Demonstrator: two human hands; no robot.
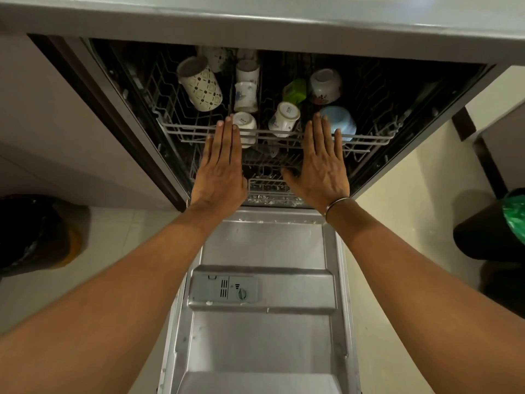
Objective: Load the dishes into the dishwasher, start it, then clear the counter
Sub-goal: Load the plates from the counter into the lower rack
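left hand [220, 169]: flat, fingers straight and together, gripping nothing; fingertips lie across the front rail of the upper rack [181, 132], centre-left of frame
right hand [319, 163]: flat too, thumb spread, nothing grasped; fingertips on the same rail, centre-right
upper rack: upper centre, under the counter edge [255, 18], pulled partly out, I judge
load on rack: patterned mug [200, 85] tipped at upper left; white mug [284, 118] and blue bowl [341, 120] just behind the rail; green cup [295, 91] behind them
handling, judged: wire rack is stiff and rolls easily; the crockery is fragile and sits loose, so a sharp shove could rattle or topple it
hold, judged: palms spread on the front rail, even push from both sides
door [264, 336]: lying open, lower centre of frame
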